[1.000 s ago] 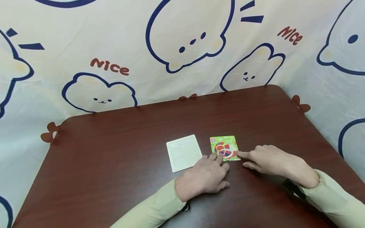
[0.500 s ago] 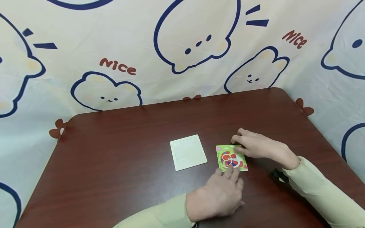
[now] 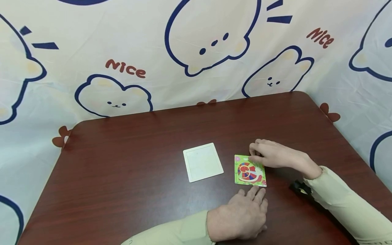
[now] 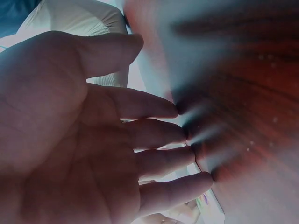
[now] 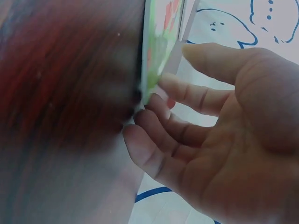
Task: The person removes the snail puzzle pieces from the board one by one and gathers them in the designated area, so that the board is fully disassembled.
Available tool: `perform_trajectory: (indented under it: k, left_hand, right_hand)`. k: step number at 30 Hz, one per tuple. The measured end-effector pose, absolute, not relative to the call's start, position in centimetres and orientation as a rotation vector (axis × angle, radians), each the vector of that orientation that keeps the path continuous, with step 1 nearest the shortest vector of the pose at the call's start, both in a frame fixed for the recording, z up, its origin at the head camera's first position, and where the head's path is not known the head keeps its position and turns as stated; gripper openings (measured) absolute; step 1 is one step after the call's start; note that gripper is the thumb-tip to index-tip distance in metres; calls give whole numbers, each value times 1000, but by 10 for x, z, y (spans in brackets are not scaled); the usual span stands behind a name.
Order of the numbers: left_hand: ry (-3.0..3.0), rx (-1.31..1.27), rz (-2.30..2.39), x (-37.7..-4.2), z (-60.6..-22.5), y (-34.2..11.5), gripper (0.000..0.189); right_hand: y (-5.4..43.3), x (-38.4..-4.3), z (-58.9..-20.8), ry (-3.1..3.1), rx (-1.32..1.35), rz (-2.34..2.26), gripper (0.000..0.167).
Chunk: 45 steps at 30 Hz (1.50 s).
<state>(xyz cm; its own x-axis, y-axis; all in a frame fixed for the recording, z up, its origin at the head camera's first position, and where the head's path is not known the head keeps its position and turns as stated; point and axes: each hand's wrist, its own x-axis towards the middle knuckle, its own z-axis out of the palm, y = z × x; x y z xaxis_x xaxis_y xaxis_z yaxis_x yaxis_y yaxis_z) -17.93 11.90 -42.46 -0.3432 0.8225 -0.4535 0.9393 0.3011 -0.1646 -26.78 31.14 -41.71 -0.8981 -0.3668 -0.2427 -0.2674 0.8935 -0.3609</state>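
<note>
A square green picture board, printed with a red and purple spiral figure, lies flat on the brown table. My right hand is at its far right corner. In the right wrist view, the fingertips touch the table and board edge, while the thumb stays apart above the face. Palm down, my left hand spreads its fingers just below the board's near edge. Its straight fingertips meet the tabletop in the left wrist view. Left of the board lies a white square board with a thin raised border.
The brown table reaches back to a hanging cloth with cartoon bears and "Nice" lettering. More cloth hangs beyond the table's right edge.
My right hand moved from the picture board's right side to its far corner. My left hand drew back off the board toward the near side. The picture board shifted slightly and turned.
</note>
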Motion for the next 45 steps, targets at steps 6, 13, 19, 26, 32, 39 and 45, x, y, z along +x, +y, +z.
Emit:
perform_trajectory:
  k: [6,13,19,26,32,39,45]
  left_hand:
    - [2292,1563,-583,-185,-422,109,62]
    - [2267,1574,-518,-184,-409,90,59]
    - [2422,1534,-135,-204,-385,17,47]
    - [2546,1124,42,-254,-402,-47,39]
    - [2507,1098,-20,-259,-410,-42,49]
    - [2416,1170,-11,-243,-409,-33,55]
    - [2461,1206,-95,-235,-405,-28,54]
  right_hand:
    - [304,-281,-415,2735,-538,-522,14]
    - [314,-272,-412,2692,-577,-618,10]
    - [312,-265,-403,2681,-718,-675,14]
    - [285,-264,-382,2687,-891,-708,15]
    - [266,-272,-367,2781,-923,-720,18]
    - [243,-289,-377,2721,-860,-723,14]
    - [237,-297,-394,2656,-801,-714,10]
